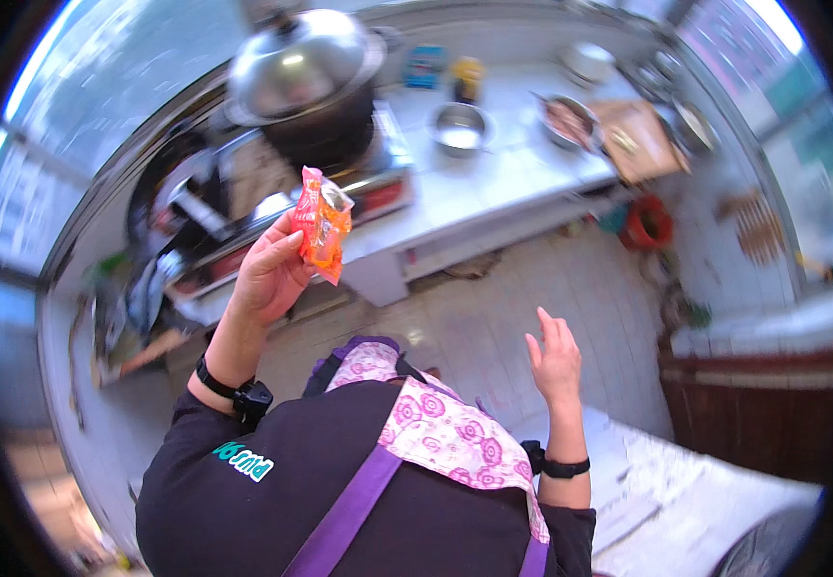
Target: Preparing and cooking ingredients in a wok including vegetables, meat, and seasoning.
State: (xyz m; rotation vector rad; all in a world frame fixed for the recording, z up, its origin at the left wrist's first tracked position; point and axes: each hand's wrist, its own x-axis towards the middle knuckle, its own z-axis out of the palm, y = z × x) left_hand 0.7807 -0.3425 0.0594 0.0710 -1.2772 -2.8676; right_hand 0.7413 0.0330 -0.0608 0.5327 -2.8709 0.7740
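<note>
My left hand (272, 270) pinches a small red-and-orange plastic packet (324, 227) by its left edge, raised in front of the stove. The packet bears writing and has a partly clear wrapper; what is inside I cannot tell. To the right, my right hand (557, 353) hangs over the tiled floor with its fingers apart and nothing in it. A large dark pot with a domed metal lid (304, 61) stands on the gas stove (387, 195) just beyond the packet.
On the white tiled counter (510, 173) sit a metal bowl (459, 130), a bowl of what looks like meat (568, 121), a wooden cutting board (636, 141), a blue box (425, 66) and a yellow-and-dark container (467, 76). A red bucket (647, 223) stands below the right end.
</note>
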